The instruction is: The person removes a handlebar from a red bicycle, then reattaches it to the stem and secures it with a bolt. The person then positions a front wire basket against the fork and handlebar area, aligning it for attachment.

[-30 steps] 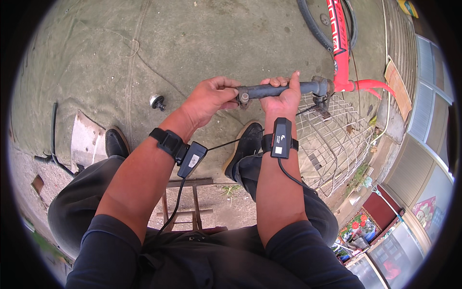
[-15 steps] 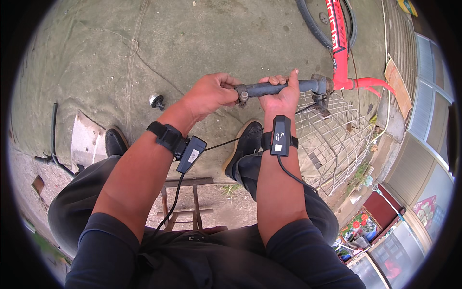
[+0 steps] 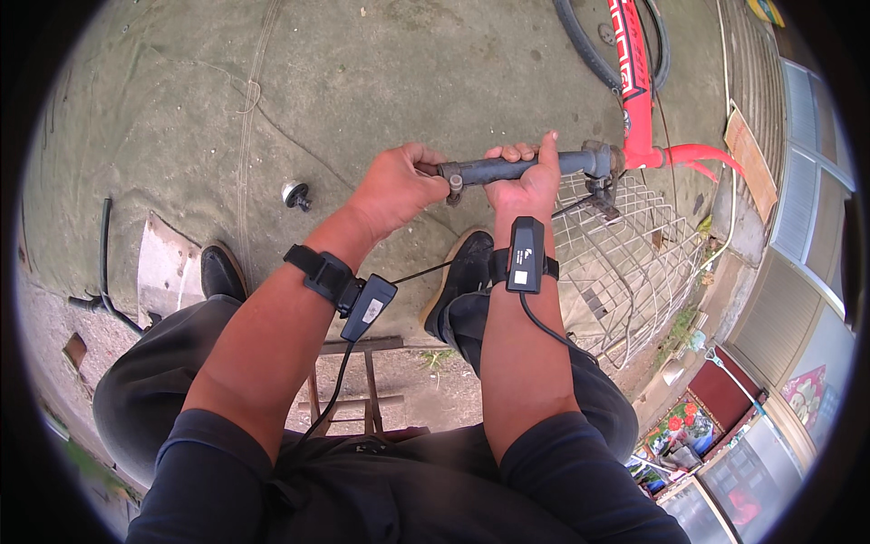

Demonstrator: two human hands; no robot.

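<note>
Upper centre of frame: both hands on the grey handlebar grip [image 3: 517,168] of a red bicycle [image 3: 639,100]. Right hand [image 3: 526,181] wraps the grip from below, fingers [image 3: 521,152] curled closed over its top, thumb raised along the far side. Left hand [image 3: 394,186] sits at the grip's free end, fingers closed around a small bolt or end fitting [image 3: 453,184] there; exact contact point is hidden by the knuckles. Grip runs roughly level, from frame centre to the stem at upper right, above a wire basket [image 3: 625,272]. Black wrist-worn units [image 3: 526,254] on both forearms, cables trailing down. Small round metal part [image 3: 294,193] lies on the concrete floor at centre left, well apart from the hands. Compared with one second ago: both hands remain on the grip, with the left hand now further over its end.
</note>
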